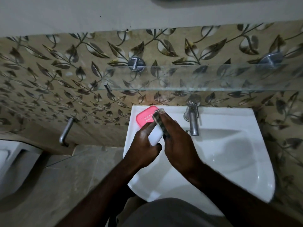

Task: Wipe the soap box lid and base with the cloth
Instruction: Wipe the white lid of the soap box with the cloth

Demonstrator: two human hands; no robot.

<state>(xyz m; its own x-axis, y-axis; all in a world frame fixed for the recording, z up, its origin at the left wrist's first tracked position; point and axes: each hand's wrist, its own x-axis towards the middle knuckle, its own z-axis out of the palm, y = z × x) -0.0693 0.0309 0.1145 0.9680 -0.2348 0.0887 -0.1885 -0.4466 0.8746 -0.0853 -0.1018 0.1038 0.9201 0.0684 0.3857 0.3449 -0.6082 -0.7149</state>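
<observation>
A pink soap box base (145, 116) with drain holes sits on the back left corner of the white sink (226, 115). My left hand (144, 145) grips the white soap box lid (155, 135) just in front of the base. My right hand (178, 141) holds a dark patterned cloth (159, 120) and presses it against the lid's right edge. The cloth's far end reaches over the pink base.
A chrome tap (193, 118) stands at the sink's back, right of my hands. A glass shelf (196, 77) hangs on the leaf-patterned wall above. A metal handle (66, 131) juts out at the left, and part of a toilet (11, 163) is at the far left.
</observation>
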